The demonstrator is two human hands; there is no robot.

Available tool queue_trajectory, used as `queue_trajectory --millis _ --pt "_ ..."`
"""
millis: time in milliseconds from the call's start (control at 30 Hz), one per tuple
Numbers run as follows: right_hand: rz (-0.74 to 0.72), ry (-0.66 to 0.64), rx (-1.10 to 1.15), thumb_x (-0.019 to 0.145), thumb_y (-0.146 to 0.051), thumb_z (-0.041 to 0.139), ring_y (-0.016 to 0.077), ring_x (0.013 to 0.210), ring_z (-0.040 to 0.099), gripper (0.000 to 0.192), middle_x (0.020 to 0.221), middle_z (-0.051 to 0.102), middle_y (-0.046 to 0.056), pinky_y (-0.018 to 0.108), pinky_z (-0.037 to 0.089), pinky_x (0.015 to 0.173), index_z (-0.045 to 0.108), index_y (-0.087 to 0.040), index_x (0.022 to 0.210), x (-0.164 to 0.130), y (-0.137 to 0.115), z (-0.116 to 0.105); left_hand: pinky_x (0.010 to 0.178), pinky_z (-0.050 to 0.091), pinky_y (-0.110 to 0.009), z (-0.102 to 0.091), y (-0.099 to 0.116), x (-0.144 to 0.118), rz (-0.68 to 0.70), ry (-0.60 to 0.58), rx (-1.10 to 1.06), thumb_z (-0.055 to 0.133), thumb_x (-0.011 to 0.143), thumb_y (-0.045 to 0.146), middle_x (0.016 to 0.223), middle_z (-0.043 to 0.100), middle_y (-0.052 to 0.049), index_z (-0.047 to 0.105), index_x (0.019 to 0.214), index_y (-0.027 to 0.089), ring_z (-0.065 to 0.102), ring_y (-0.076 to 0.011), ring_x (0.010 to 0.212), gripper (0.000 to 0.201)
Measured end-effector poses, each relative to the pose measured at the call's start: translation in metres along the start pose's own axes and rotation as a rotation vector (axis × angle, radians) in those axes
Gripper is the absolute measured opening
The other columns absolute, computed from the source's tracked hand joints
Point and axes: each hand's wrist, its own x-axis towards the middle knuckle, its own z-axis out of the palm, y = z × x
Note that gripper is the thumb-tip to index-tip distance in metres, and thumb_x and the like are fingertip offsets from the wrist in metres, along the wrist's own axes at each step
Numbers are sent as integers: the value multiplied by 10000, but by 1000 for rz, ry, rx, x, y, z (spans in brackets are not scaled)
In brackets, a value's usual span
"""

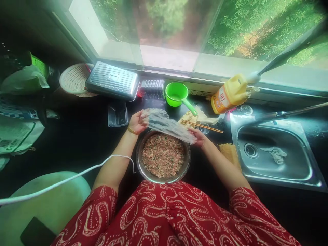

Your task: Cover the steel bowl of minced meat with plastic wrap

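Observation:
A clear sheet of plastic film [166, 123] is stretched between my two hands, over the far rim of a round metal bowl [189, 160]. My left hand [137, 122] grips the film's left end, fingers closed on it. At the lower right end, my right hand [197, 137] pinches the film near the bowl's rim. Minced meat [163, 156] flecked with green fills much of the bowl, which stands close against my body. Just beyond my right hand, a pair of chopsticks [205, 126] lies across a crumpled yellowish cloth [186, 118] and a small glass.
A green dipper [176, 94], a metal lidded box [112, 80], a white basket [74, 80] and a yellow jug [229, 94] line the window side. A clear plastic tray [118, 115] lies left, a steel sink [276, 150] right. A white cord [84, 172] crosses my left forearm.

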Motion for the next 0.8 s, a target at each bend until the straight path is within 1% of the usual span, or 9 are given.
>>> queue_trajectory --millis 67,133,200,267,300,433,600,700,800 --pt "30 -10 64 882 -343 524 143 497 550 252 590 608 27 287 516 539 627 -116 919 -6 -2 -2 322 115 -144 -9 -5 -9 -5 14 -15 257 1008 223 519 282 75 501 823 132 165 -33 342 320" --pt "-6 -31 152 895 -394 492 133 486 539 321 594 608 21 273 517 529 629 -117 983 -12 -3 -3 317 123 -147 -22 -10 -17 -4 27 -46 250 1008 235 521 296 66 430 722 153 178 -32 344 348" --pt "-73 -58 232 910 -409 440 146 582 599 382 698 657 45 286 549 595 612 -117 1087 -14 -4 -2 310 141 -146 -35 -12 -23 -9 52 -79 251 1006 239 523 301 62 341 659 174 188 -28 342 364" --pt "-110 -82 295 922 -405 386 164 725 651 421 832 691 70 313 573 686 576 -124 1171 -9 -2 -2 306 162 -143 -45 -14 -26 -8 91 -117 256 1002 232 525 302 63 311 653 182 195 -24 339 356" --pt "-108 -95 321 925 -402 366 162 742 655 434 852 693 71 313 577 694 561 -122 1193 -6 -1 -3 305 171 -140 -48 -14 -27 -3 112 -139 259 999 224 524 302 64 316 660 182 199 -23 337 346" --pt "-22 -115 403 930 -387 328 132 582 613 475 729 670 49 256 565 577 513 -79 1241 11 5 -6 304 209 -131 -59 -15 -29 2 190 -202 270 985 207 541 345 55 368 712 169 234 -23 338 293" --pt "13 48 442 932 -346 280 165 892 676 496 982 694 140 307 571 819 497 -35 1252 12 11 -3 293 237 -130 -67 -15 -36 -18 249 -198 281 973 225 567 402 31 425 800 149 301 -42 352 238" --pt "-4 67 436 928 -336 292 147 887 678 479 965 702 143 275 563 830 534 -30 1206 2 13 1 284 212 -130 -67 -18 -44 -30 279 -177 277 969 224 559 399 33 464 873 126 296 -47 347 232" --pt "-28 32 383 917 -341 334 159 941 671 445 990 708 138 299 560 855 565 -64 1176 -13 16 1 283 194 -135 -68 -24 -57 -55 285 -163 272 971 238 552 399 32 468 882 122 297 -50 345 244"
